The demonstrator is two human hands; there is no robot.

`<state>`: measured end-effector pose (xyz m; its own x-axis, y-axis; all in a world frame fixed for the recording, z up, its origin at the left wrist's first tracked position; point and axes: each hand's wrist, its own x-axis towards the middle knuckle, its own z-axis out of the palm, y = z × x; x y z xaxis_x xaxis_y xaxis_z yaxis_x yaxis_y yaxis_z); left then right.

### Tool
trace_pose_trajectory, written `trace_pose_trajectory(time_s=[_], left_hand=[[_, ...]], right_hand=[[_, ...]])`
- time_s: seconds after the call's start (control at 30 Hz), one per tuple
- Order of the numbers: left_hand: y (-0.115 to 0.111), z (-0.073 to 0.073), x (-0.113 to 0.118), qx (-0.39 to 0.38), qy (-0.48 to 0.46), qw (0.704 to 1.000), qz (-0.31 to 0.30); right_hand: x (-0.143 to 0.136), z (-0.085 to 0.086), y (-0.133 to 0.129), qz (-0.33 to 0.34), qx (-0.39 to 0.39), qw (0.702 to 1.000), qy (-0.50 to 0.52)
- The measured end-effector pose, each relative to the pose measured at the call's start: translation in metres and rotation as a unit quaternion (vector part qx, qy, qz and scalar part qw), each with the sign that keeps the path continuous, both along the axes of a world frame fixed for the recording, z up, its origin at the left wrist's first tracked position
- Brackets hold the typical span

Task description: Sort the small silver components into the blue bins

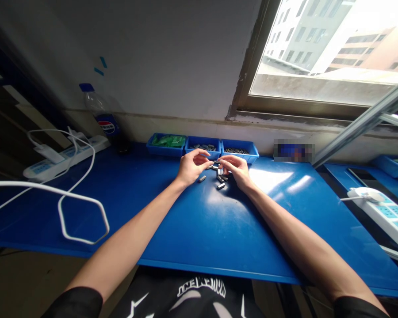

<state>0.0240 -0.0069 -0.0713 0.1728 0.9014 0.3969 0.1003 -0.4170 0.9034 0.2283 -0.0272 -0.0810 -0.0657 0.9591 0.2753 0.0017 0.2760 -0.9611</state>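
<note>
Both of my hands are over the far middle of the blue table, close together, in front of three blue bins. My left hand point(193, 168) has its thumb and fingertips curled towards each other; whatever lies between them is too small to name. The fingers of my right hand point(235, 169) are pinched on a small dark piece that I cannot make out. Several small dark metallic pieces point(221, 186) lie loosely on the table below and between my hands. One piece point(202, 179) rests apart, beside my left hand.
Green pieces fill the left bin point(166, 150); the middle bin point(204, 152) and right bin point(240, 154) hold small dark parts. A bottle point(108, 126), power strip point(66, 157) and white cable point(82, 240) are at left. Another power strip point(384, 212) and a metal bar point(361, 121) are at right.
</note>
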Motion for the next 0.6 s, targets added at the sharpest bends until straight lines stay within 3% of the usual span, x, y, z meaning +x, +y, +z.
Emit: trace_pose_trajectory(time_s=[0.13, 0.27, 0.33, 0.43, 0.5, 0.6], left_hand=[[0.005, -0.008, 0.003, -0.056, -0.055, 0.997, -0.019], [0.004, -0.013, 0.006, -0.053, -0.054, 0.996, -0.045], [0.002, -0.012, 0.005, -0.024, -0.001, 0.999, -0.022], [-0.003, -0.009, 0.004, 0.066, 0.149, 0.987, 0.006], [-0.008, -0.006, 0.004, 0.149, 0.253, 0.955, -0.047], [-0.017, -0.004, 0.008, 0.231, 0.363, 0.891, -0.147]], right_hand=[[-0.002, -0.001, -0.002, 0.018, -0.023, 0.999, -0.012], [-0.001, -0.005, 0.001, 0.023, -0.021, 1.000, -0.004], [-0.001, -0.006, 0.003, -0.007, -0.008, 1.000, 0.001], [0.000, -0.007, 0.008, -0.112, 0.019, 0.993, 0.026], [0.002, -0.008, 0.010, -0.169, 0.036, 0.984, 0.045], [0.005, -0.009, 0.012, -0.182, 0.047, 0.981, 0.056]])
